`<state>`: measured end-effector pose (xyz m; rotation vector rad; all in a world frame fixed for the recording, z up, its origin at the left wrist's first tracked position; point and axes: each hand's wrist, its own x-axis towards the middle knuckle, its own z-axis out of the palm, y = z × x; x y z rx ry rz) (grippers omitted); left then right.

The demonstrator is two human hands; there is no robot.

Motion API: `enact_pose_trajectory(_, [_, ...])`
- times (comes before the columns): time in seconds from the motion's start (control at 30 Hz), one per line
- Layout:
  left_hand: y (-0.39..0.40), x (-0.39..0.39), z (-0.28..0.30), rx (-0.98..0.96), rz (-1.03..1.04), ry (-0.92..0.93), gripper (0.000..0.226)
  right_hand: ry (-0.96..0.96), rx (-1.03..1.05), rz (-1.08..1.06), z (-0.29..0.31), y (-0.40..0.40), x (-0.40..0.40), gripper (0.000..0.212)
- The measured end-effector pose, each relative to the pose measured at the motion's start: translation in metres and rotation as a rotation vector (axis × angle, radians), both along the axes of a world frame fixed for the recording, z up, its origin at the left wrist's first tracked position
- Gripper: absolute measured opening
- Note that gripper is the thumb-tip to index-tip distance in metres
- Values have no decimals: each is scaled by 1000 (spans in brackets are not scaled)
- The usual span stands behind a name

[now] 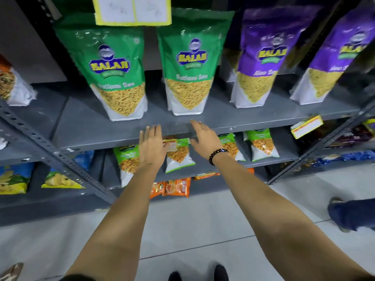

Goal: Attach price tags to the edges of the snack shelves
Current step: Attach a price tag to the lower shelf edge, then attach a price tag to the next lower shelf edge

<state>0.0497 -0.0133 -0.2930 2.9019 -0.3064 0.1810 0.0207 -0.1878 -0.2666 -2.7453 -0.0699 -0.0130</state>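
Head view: left hand (151,148) and right hand (203,136), fingers spread and gripping nothing, flank a tag (170,144) at the shelf (101,138) front edge; best pressed flat along its length, level with that edge.

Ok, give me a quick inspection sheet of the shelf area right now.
Surface: grey metal shelf, front edge bare between the hands.
Job's things: yellow price tag on the shelf edge at right; another tag between the hands, blurred.
Clutter: green sev pouches, purple pouches standing on the shelf.
Hands: left hand and right hand at the edge, fingers spread; grip on the tag unclear.
Cables: nothing seen.
Surroundings: tiled floor, another person's leg.
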Motion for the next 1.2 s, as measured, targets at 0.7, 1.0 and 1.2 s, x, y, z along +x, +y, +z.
enact_pose_trajectory(0.7, [-415, -37, -8, -15, -338, 145, 38, -12, -334, -173, 17, -412, -29, 44])
enact_pose_trajectory(1.0, [-460, -28, -22, -6, -191, 147, 29, 11, -257, -82, 7, -450, -4, 27])
enact_pose_trajectory(1.2, [-471, -29, -28, -79, -58, 109, 25, 3, -154, -104, 3, -449, 6, 13])
